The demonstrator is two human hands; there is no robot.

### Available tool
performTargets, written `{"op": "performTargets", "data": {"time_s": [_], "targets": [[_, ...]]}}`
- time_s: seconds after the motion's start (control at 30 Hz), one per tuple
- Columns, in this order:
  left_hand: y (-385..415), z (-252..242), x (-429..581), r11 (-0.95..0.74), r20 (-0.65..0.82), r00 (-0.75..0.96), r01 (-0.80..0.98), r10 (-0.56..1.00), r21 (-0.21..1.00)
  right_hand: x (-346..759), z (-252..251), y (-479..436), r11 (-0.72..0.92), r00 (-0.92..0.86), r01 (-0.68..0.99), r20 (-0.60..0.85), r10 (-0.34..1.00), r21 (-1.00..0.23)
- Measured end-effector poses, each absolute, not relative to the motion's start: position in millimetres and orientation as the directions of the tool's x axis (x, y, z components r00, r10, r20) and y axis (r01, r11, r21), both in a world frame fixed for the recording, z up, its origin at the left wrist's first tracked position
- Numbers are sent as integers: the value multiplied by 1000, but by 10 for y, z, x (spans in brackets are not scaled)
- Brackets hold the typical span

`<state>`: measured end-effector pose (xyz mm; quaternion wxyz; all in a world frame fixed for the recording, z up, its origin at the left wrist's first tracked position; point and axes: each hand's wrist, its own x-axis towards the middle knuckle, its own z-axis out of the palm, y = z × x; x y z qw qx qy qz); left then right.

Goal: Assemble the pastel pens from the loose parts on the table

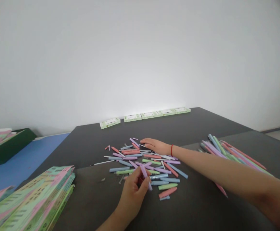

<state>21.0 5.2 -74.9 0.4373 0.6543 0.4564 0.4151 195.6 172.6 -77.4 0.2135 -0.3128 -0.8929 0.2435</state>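
Note:
My left hand (133, 192) is closed around a light purple pen barrel (145, 175), held tilted at the near side of a loose pile of pen parts. Pink, blue, green and purple barrels lie there, among them a green barrel (167, 186) and a pink barrel (168, 192). Thin white pen refills (104, 162) are mixed in. My right hand (157, 146), with a red string at the wrist, reaches over the far side of the pile. Its fingers are stretched out low above the parts, and their undersides are hidden.
A bundle of coloured pens (233, 154) lies at the right. Several flat pale green boxes (149, 115) line the table's back edge. Stacked printed cartons (34, 199) stand at the near left, and a dark green box (12, 147) sits on a blue surface beyond them.

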Motion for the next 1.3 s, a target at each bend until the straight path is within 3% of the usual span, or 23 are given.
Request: {"op": "performTargets", "data": {"time_s": [0.43,0.63,0.73,0.87,1.13,1.23,1.3], "targets": [[61,-751,204,-194,133,213,298,968,935,2222,-338,906,668,-628,637,244,739,-384],[14,-660,217,-389,301,265,406,916,827,2247,-399,489,597,-566,753,191,802,-278],[0,-650,216,-510,404,320,406,857,758,2212,-289,337,610,-569,678,233,789,-410],[-3,-644,223,-546,422,356,415,834,728,2185,-171,51,599,-585,535,251,771,-595],[-6,-613,241,-561,407,396,462,823,687,2071,-303,-55,585,-557,471,292,777,-660],[-13,-620,245,-545,422,350,446,836,710,2061,-308,17,394,-468,384,192,863,-835],[-19,-627,249,-486,379,322,383,868,786,2077,-302,59,216,-439,288,71,896,-933]]}}
